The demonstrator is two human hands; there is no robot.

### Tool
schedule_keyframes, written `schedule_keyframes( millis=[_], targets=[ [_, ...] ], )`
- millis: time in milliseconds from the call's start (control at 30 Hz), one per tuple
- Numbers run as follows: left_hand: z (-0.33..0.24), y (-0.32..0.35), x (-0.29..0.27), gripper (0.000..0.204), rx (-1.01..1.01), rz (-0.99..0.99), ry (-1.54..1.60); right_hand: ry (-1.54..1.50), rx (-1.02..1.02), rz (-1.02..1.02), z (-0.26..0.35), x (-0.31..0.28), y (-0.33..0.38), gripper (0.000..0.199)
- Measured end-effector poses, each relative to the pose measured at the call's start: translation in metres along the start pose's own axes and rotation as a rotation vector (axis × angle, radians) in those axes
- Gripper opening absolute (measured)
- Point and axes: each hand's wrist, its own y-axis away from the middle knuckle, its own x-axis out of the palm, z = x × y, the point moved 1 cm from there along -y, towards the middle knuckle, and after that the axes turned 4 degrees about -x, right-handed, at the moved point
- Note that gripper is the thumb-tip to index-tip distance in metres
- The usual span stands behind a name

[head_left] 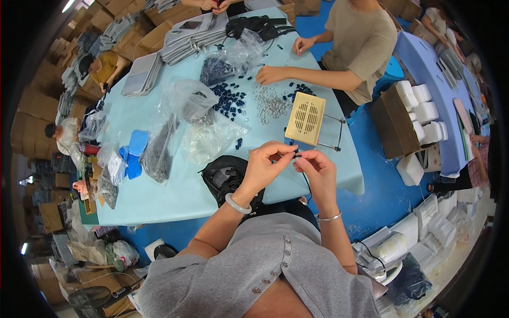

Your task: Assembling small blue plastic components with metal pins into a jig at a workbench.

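Note:
My left hand (271, 163) and my right hand (319, 172) meet in front of me near the table's edge. Both are closed in a pinch on a small dark piece (296, 154), mostly hidden by the fingertips. Just beyond them stands a beige slotted box (306, 120) on a metal wire frame. Loose silvery rings (271, 104) lie scattered to its left. Farther left is a spread of small dark blue pieces (227, 100). Next to my left wrist sits a black bag (218, 175).
Clear plastic bags (193, 98) and blue pouches (139, 143) lie on the light blue table (132, 196). Grey flat cases (143, 74) are stacked at the far side. A co-worker (360, 47) in a beige shirt reaches over the far right edge. A carton (391, 122) of white blocks stands right.

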Motion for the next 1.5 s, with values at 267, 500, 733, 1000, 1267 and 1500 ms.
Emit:
schedule_keyframes(
  millis=[267, 500, 733, 1000, 1267, 1500],
  targets=[
    [0.0, 0.003, 0.001, 0.021, -0.066, 0.028, 0.058, 0.04, -0.088, -0.026, 0.0, -0.001, -0.004, 0.012],
    [-0.003, 0.001, -0.005, 0.022, 0.007, 0.109, -0.074, 0.136, -0.094, -0.02, -0.003, -0.005, -0.005, 0.013],
    [-0.011, -0.002, -0.004, 0.019, -0.072, 0.118, -0.049, 0.082, -0.087, 0.003, -0.007, -0.006, -0.007, 0.012],
    [-0.005, -0.001, 0.003, 0.014, -0.197, 0.084, 0.178, -0.299, 0.108, -0.013, -0.013, -0.01, -0.008, 0.012],
    [0.001, 0.001, 0.001, 0.016, -0.246, 0.098, 0.129, -0.272, 0.103, -0.008, -0.014, -0.009, -0.007, 0.013],
    [-0.002, 0.003, 0.003, 0.018, -0.275, 0.067, 0.128, -0.281, 0.106, -0.015, -0.012, -0.008, -0.007, 0.015]
  ],
)
